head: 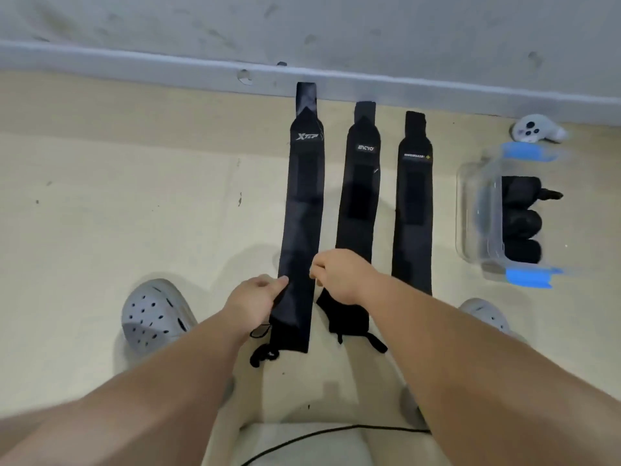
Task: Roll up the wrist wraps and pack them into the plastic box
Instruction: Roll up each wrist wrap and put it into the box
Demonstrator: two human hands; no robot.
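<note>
Both arms reach forward and down, bare, with the forearms almost parallel. The left hand [255,297] lies at the left edge of the left wrist wrap [302,203], close to its near end; the thumb is on top of the fabric and the fingers are curled at the edge, so it pinches the wrap. The right hand [341,277] is at the right edge of the same wrap, with the knuckles up and the fingers curled under. It partly covers the middle wrist wrap [359,196], and I cannot tell if it holds any fabric.

Three black wraps lie flat and unrolled on the beige floor [134,213], side by side and apart, running lengthwise from the person toward the baseboard [134,58]. The left one is the longest, its narrow far end touches the baseboard, and it carries a white logo. The middle one and the right wrist wrap [414,203] have small labels too blurred to read. The near end of the left wrap ends in a thin loop [263,356].

The plastic box [470,210] stands at the right side of the floor, clear, with blue latches [527,153]. Inside it are rolled wraps [521,223], black, lined along its right wall.

A white controller [534,131] lies beyond the box, near the baseboard. Grey clogs [153,314] are at both sides, and a black cable [319,435] crosses the bottom edge.
</note>
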